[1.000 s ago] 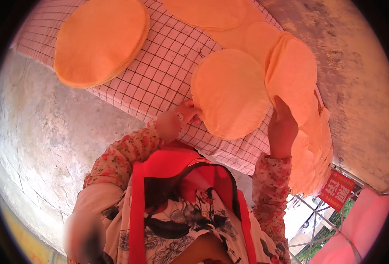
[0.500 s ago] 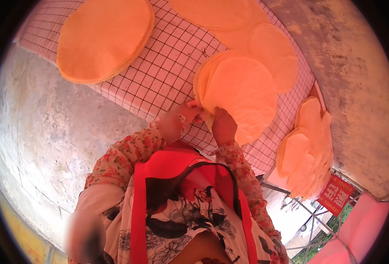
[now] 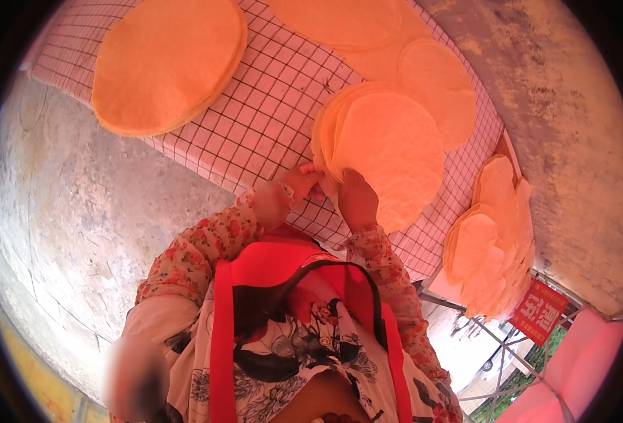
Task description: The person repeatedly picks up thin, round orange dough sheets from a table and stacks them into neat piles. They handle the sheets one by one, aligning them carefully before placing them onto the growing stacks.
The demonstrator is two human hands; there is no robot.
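Observation:
A stack of thin round flatbreads (image 3: 389, 148) lies on the checked cloth in front of me, its layers fanned out toward the left. At the stack's near left edge, my left hand (image 3: 301, 180) is closed with its fingertips pinching the rim of the flatbreads. Just to the right, my right hand (image 3: 358, 201) is closed on the same near edge, thumb and fingers bent over it. The two hands are close together but apart. How many layers each hand grips is hidden by the fingers.
A larger stack of flatbreads (image 3: 167, 67) sits at the far left of the checked cloth (image 3: 255, 106). More flatbreads (image 3: 438, 88) overlap behind the nearer stack. Another pile (image 3: 491, 240) lies at the right, above a metal frame (image 3: 502, 345) and a red sign (image 3: 539, 312). Concrete floor (image 3: 100, 211) lies left.
My right hand has shifted very slightly upward at the stack's edge, and the flatbreads' left rims have moved a little. Otherwise the scene is the same.

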